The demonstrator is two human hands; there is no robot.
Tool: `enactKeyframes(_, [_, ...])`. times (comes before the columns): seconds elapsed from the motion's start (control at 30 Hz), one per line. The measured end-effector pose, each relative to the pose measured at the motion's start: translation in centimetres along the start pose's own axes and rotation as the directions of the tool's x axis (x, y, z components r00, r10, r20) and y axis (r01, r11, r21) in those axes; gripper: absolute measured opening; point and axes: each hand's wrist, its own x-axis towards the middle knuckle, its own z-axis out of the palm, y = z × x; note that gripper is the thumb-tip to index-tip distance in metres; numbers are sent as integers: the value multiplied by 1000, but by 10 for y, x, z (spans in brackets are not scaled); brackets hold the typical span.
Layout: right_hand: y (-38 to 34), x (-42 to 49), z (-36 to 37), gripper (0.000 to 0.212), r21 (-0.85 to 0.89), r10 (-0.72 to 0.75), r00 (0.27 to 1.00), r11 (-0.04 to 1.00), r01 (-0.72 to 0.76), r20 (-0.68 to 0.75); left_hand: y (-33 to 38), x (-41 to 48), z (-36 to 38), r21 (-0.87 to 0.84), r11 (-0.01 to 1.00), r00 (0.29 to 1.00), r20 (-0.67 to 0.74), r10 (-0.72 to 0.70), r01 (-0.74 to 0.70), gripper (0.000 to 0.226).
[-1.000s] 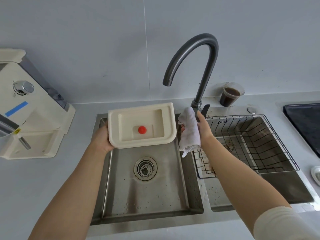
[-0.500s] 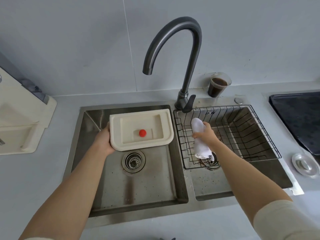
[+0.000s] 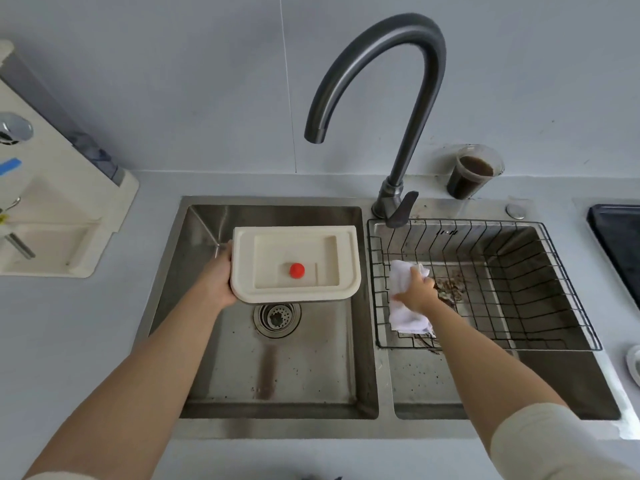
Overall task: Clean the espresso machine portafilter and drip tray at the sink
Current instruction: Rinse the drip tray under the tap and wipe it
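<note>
The right hand has dropped from the dark grey curved metal tap into the black wire basket below-right of it, its grip bunched round a white cloth. Below-left of the tap, the left hand holds the cream plastic drip tray in its grip; wiping probably comes next. One tray, one cloth, one basket.

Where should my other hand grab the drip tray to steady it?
Take the drip tray by its free right short edge, coming from the right. The left hand grips the left edge, the tray sits roughly level over the left basin, and its raised rim offers a lip. The right hand holds a cloth: drop it first.
</note>
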Motion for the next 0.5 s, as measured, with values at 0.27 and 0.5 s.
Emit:
enactKeyframes(0.27, [-49,-41,-25,113,118,-375,927,920,374,-18,3,-18,-3,-41,999,999,-47,2,-4,46])
enactKeyframes(0.5, [-95,-107,-6,112,455,-782,603,600,658,160,7,-52,-11,-93,995,991,-136,9,-22,31])
